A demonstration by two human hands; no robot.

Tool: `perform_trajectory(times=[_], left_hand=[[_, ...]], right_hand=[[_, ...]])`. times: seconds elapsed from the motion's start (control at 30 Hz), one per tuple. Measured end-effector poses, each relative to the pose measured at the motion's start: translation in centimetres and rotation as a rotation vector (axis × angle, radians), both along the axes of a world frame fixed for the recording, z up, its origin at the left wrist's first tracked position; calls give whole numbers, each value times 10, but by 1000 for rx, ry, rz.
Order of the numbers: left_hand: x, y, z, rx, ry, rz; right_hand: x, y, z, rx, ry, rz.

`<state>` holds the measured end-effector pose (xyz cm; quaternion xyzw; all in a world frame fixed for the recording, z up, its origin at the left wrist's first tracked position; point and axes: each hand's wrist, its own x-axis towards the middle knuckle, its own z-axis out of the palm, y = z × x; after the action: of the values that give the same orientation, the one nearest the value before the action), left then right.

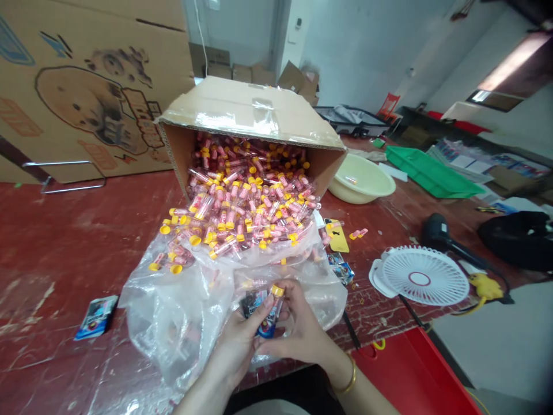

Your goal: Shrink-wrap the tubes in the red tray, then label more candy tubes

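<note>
My left hand (235, 343) and my right hand (302, 328) meet low in the middle, both closed round a small clear tube with a yellow cap (273, 308) and a dark printed card (253, 302) held against it. Beyond them a cardboard box (242, 112) lies on its side. A heap of the same yellow-capped tubes (242, 213) spills from it onto a clear plastic bag (173, 311) spread over the red table (56, 242).
A blue card packet (95, 317) lies at the left and more cards (341, 268) beside the bag. To the right are a cream basin (360, 178), a green tray (427, 173), a white fan (421, 276) and a black dryer-like tool (440, 233). A large printed carton (86, 86) stands behind.
</note>
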<state>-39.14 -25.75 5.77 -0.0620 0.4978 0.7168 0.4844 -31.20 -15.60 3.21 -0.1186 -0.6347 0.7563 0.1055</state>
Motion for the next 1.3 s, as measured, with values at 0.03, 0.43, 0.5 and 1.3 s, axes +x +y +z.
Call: perform_trajectory(times=[0.03, 0.43, 0.5, 1.3], left_hand=[[0, 1, 1, -6, -10, -7], [6, -4, -1, 6, 92, -32], [6, -3, -2, 9, 79, -31], [22, 16, -16, -192, 145, -209]], right_hand=[[2, -3, -4, 5, -26, -8], [5, -4, -11, 206, 96, -89], [6, -4, -9, 250, 94, -90], [260, 81, -149, 107, -509, -1336]])
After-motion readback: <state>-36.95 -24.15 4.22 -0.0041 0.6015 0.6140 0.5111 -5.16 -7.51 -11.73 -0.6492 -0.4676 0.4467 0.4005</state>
